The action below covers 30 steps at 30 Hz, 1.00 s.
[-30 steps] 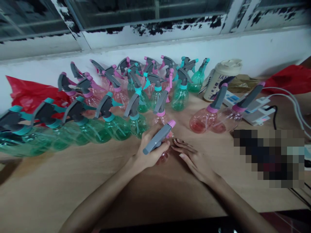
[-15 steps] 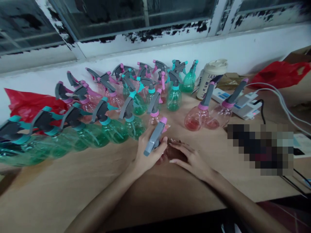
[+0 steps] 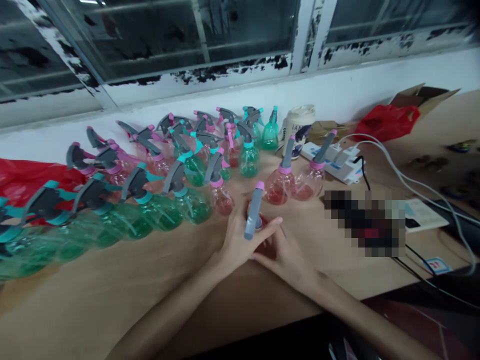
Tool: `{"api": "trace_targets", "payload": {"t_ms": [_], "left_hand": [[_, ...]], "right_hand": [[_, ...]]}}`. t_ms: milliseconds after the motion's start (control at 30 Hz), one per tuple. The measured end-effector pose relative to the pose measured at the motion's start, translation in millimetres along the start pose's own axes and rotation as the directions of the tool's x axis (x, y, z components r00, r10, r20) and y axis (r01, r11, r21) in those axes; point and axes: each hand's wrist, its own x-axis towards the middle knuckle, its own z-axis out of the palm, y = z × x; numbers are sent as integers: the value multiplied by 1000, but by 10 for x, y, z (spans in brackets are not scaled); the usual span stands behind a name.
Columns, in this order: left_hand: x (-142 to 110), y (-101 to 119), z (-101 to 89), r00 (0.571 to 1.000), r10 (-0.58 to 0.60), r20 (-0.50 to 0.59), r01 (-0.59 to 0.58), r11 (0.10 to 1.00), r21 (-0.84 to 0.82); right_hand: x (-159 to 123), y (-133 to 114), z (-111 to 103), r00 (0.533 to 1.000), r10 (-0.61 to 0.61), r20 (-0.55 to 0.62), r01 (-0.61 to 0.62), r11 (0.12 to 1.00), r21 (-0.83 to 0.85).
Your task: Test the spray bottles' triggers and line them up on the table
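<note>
Right hand (image 3: 292, 257) has closed in on the spray bottle (image 3: 267, 246) since the earlier frame. Left hand (image 3: 238, 240): fingers curled round its upper part, thumb extended. Right fingers bent against the body; some tips hidden. Held: one, between both hands; grey head (image 3: 253, 220), pink tip (image 3: 259, 185) toward twelve o'clock, clear reddish body. Outward: two pink-collared bottles (image 3: 277, 189), one to two o'clock; five front-row green bottles (image 3: 165, 211), nine to ten; one cup (image 3: 300, 120), one o'clock.

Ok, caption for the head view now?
Left hand gripping a pink-tipped spray bottle, right hand by its base, near green bottles and pink bottles.
</note>
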Motion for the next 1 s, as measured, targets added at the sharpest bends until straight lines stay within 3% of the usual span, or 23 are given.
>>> {"api": "trace_targets", "payload": {"t_ms": [200, 367, 700, 1000], "left_hand": [[48, -24, -73, 998, 26, 65, -29, 999, 45], [-152, -188, -236, 988, -103, 112, 98, 994, 50], [-746, -479, -418, 930, -336, 149, 314, 936, 157], [-756, -476, -352, 914, -363, 182, 325, 923, 206]], "right_hand": [[109, 25, -89, 1000, -17, 5, 17, 997, -72], [264, 113, -153, 995, -90, -54, 70, 953, -296], [717, 63, -226, 994, 55, -92, -95, 848, -522], [979, -91, -221, 987, 141, -74, -156, 764, -626]]}}
